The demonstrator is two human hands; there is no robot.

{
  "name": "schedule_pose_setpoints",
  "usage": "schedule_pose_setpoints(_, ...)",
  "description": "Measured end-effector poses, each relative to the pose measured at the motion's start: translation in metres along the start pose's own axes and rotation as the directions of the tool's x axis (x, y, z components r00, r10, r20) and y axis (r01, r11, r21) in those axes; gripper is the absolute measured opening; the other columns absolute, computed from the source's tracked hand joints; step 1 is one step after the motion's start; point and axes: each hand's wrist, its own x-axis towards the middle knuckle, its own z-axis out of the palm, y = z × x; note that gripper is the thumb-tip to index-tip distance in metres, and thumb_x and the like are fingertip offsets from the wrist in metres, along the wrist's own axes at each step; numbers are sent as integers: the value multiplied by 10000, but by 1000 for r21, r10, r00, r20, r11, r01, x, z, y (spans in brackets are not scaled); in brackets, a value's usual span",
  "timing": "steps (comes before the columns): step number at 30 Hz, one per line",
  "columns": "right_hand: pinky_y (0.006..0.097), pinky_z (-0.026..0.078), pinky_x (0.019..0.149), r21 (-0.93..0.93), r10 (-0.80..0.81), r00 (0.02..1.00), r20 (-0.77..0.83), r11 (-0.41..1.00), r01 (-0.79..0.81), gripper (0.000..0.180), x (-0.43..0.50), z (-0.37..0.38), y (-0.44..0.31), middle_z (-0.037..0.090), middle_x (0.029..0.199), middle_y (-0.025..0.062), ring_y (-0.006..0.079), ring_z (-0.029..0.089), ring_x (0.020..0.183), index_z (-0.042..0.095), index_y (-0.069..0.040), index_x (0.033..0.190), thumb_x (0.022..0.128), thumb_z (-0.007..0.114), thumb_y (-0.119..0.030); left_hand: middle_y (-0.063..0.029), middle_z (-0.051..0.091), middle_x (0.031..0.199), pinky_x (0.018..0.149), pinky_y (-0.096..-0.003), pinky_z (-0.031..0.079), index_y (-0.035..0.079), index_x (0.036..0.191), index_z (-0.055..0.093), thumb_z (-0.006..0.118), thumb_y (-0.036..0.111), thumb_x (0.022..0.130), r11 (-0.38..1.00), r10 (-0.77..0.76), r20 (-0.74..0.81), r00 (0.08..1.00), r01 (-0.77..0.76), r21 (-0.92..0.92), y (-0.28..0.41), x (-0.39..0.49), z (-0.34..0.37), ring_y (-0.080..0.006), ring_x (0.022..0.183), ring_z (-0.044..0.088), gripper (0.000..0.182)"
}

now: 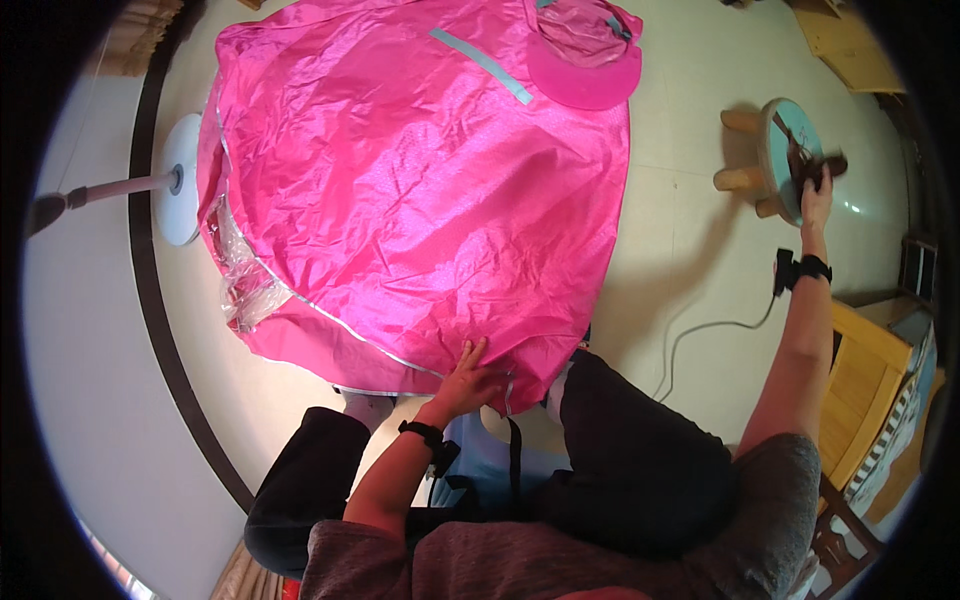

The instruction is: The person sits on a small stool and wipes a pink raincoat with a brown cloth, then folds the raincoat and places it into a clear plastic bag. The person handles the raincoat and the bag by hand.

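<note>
A pink rain poncho (pixel 420 187) lies spread out before me, wrinkled, with a pale trim along its edge. A pink visor (pixel 592 79) joins its hood at the far right corner, and a grey strip (pixel 480 64) crosses its upper part. My left hand (pixel 466 384) rests on the near edge of the poncho, fingers apart, holding nothing. Out to the right, my right hand (pixel 817 201) grips a dark brown object (pixel 829 166) over a small round stool; blur hides what it is. A clear plastic panel (pixel 251 289) is crumpled at the poncho's left side.
The low stool (pixel 799 131) has a light blue top and wooden legs. A white round stand base (pixel 178 180) with a pole is at the left, by the wall. A cable (pixel 712 325) trails from my right wrist device (pixel 786 271). Yellow wooden furniture (pixel 862 390) stands right.
</note>
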Motion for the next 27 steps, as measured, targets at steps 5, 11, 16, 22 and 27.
schedule_pose_setpoints(5, 528, 430, 1020, -202, -432, 902, -31, 886, 417, 526, -33, 11, -82, 550, 1326, 242, 429, 511, 1226, 590, -134, 1337, 820, 669, -194, -105, 89, 1692, 1098, -689, 331, 355, 1296, 666, 743, 424, 829, 999, 35, -9, 999, -34, 30, -3, 2, 5, -479, 1522, 94, 478)
schedule_pose_setpoints(11, 542, 281, 1180, 139, -604, 694, 393, 785, 604, 752, -111, 109, -275, 274, 1620, 127, 364, 270, 1489, 447, -307, 1487, 814, 709, -96, -96, 20, 1699, 1046, -772, 307, 354, 1286, 667, 736, 482, 828, 999, 34, -13, 999, -33, 30, -2, 3, 11, -479, 1528, 23, 481)
schedule_pose_setpoints(16, 610, 199, 1197, -183, -336, 743, 579, 834, 520, 911, -113, 168, -308, 185, 1673, 54, 317, 147, 1547, 318, -376, 1559, 791, 732, -115, -98, 35, 1699, 995, -787, 332, 351, 1252, 689, 707, 508, 851, 992, -110, 44, 993, 107, 67, 16, 1, 9, -462, 1536, 8, 432)
schedule_pose_setpoints(22, 583, 211, 1200, -218, -421, 621, 661, 684, 696, 807, -95, 172, -287, 262, 1646, 64, 306, 213, 1530, 322, -375, 1559, 859, 676, -183, -123, 21, 1695, 966, -786, 375, 369, 1333, 633, 722, 467, 841, 980, -118, 34, 992, 111, 164, 28, -2, 3, -496, 1523, 23, 510)
schedule_pose_setpoints(27, 550, 251, 1179, -138, -515, 693, 505, 744, 654, 512, -91, 161, -306, 456, 1529, 73, 255, 350, 1463, 468, -340, 1484, 985, 567, -288, -90, -2, 1699, 994, -804, 322, 352, 1343, 633, 689, 495, 861, 979, -174, 20, 984, 171, 109, 35, -1, -1, -445, 1540, 6, 505)
